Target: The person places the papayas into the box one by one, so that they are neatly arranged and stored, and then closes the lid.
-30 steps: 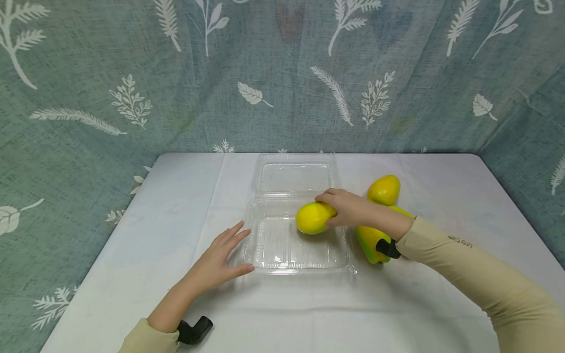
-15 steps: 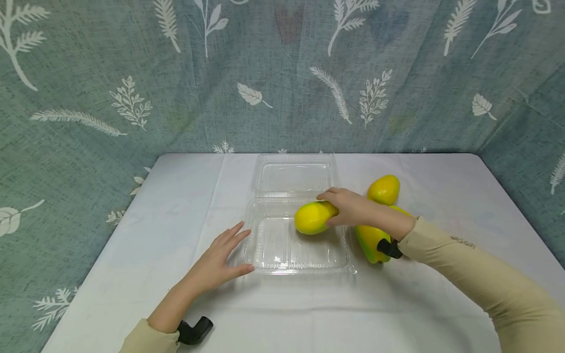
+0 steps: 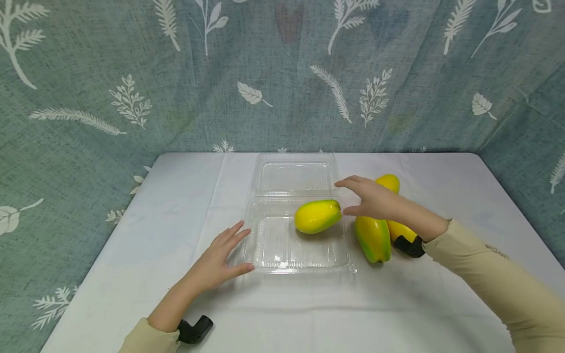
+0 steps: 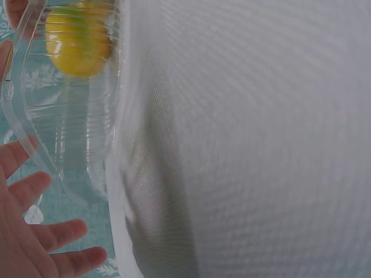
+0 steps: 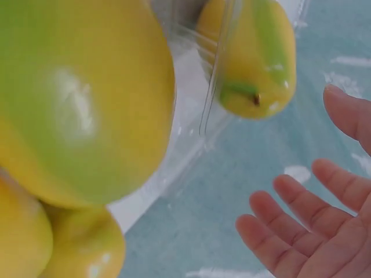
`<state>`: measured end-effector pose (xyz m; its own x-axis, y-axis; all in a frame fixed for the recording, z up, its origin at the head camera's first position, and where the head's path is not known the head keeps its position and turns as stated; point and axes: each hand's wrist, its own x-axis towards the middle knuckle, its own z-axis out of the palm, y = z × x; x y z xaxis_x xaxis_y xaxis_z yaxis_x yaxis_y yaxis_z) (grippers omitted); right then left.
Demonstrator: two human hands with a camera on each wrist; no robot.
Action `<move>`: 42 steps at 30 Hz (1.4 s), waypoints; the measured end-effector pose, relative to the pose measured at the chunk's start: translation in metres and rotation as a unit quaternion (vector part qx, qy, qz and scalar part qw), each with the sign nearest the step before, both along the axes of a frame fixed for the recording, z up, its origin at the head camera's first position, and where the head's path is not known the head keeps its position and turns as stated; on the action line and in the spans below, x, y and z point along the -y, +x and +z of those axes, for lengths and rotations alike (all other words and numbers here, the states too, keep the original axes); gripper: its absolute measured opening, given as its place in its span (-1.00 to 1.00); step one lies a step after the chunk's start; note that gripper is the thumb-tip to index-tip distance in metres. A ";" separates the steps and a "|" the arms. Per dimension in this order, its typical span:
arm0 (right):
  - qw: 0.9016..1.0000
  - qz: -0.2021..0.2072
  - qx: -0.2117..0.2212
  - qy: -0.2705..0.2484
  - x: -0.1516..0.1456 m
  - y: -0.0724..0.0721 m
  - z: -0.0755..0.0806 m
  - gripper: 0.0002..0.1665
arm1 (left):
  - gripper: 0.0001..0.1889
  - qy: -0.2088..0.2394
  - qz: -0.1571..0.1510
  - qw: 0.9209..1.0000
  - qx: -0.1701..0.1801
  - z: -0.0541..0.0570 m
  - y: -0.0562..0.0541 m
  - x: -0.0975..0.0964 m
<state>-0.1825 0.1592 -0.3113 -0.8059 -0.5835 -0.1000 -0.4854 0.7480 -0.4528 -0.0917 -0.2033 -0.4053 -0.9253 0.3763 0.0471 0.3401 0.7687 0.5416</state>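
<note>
A yellow-green mango lies in the right part of a clear plastic clamshell container, whose lid is folded back flat behind it. Just right of this fruit is my right hand, fingers spread with nothing between them. The right wrist view shows the palm apart from the mango's stem end. My left hand rests at the container's left side with spread fingers. Its fingertips are right at the container's wall in the left wrist view.
Right of the container, a greener mango lies close beside another yellow mango, which my right wrist partly hides. Behind my right hand sits a further mango. A white cloth covers the table; a patterned curtain hangs behind it.
My right hand has let go of the mango in the container and moved right, its fingers opening. The mango stays in place. My left hand has not moved.
</note>
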 end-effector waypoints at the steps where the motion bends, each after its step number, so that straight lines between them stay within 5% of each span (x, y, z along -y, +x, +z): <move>1: 1.000 -0.005 0.007 -0.004 -0.003 0.001 0.002 -0.27 | -0.20 0.000 0.000 1.000 0.000 0.000 0.000 0.000; 14: 0.998 -0.060 0.008 -0.023 -0.045 0.015 0.008 -0.29 | -0.20 0.001 -0.001 1.000 0.000 -0.001 -0.001 0.000; 42: 0.988 -0.152 0.027 -0.028 -0.105 0.036 -0.029 -0.25 | -0.20 0.008 0.000 1.000 0.005 -0.002 -0.001 0.000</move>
<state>-0.1467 0.2641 -0.3404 -0.9389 -0.3220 -0.1215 -0.2174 0.8285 -0.5160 -0.0929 -0.2036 -0.4076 -0.9254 0.3764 0.0440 0.3355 0.7598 0.5569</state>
